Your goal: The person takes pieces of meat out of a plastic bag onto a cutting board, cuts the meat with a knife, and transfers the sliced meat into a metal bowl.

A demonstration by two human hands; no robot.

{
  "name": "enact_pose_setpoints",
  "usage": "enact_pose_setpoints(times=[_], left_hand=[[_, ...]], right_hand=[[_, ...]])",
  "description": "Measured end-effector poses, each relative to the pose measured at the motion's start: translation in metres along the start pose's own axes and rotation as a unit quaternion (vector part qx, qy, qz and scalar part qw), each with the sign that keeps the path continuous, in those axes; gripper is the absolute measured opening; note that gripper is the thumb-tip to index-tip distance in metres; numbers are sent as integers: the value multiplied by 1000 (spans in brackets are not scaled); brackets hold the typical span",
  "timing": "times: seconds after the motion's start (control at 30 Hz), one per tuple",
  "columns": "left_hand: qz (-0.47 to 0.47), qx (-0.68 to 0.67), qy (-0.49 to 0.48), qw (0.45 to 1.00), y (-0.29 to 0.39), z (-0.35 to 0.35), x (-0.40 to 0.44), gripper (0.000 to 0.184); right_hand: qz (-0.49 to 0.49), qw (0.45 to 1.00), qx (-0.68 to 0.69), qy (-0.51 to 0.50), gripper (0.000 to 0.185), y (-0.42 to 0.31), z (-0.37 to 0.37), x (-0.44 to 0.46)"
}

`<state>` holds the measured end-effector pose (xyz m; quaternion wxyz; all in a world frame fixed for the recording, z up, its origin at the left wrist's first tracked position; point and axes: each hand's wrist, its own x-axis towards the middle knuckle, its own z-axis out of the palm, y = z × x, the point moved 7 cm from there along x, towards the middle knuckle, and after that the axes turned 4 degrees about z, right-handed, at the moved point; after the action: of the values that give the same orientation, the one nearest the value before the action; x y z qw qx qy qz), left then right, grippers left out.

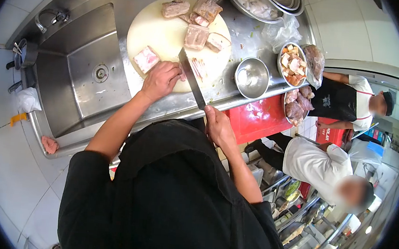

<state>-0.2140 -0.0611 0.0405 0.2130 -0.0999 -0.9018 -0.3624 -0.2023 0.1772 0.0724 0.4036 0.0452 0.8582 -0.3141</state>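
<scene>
My right hand (220,130) is closed round the handle of a long knife (191,78). Its blade lies across the near part of a round, pale cutting board (143,29). With bent fingers, my left hand (162,80) presses on a piece of meat against the blade's left side; the fingers hide most of that piece. Thin meat slices (198,68) lie just right of the blade. A pale pink meat block (146,59) rests left of my left hand. Farther back on the board sit several larger meat chunks (196,37).
A steel sink (67,76) is on the left. Right of the board stand a steel bowl (252,78) and a bowl of cut meat (292,64). Bagged meat (297,106) sits by a red surface (256,119). Two people in white shirts, one nearer (316,164), are at the right.
</scene>
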Motion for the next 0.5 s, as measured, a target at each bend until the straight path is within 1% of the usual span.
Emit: enact_pose_setpoints(times=[0.23, 0.37, 0.47, 0.5], left_hand=[[-15, -11, 3, 1000, -2, -1, -3, 17], [-10, 0, -5, 1000, -2, 1, -1, 19], [-15, 0, -9, 1000, -2, 4, -1, 20], [-16, 0, -11, 1000, -1, 4, -2, 20]], right_hand=[[-15, 1000, -6, 4, 57, -5, 5, -6], [-24, 999, -41, -2, 57, -15, 6, -10], [-36, 999, -34, 0, 56, -17, 6, -11], [-54, 998, -44, 11, 55, -19, 6, -11]])
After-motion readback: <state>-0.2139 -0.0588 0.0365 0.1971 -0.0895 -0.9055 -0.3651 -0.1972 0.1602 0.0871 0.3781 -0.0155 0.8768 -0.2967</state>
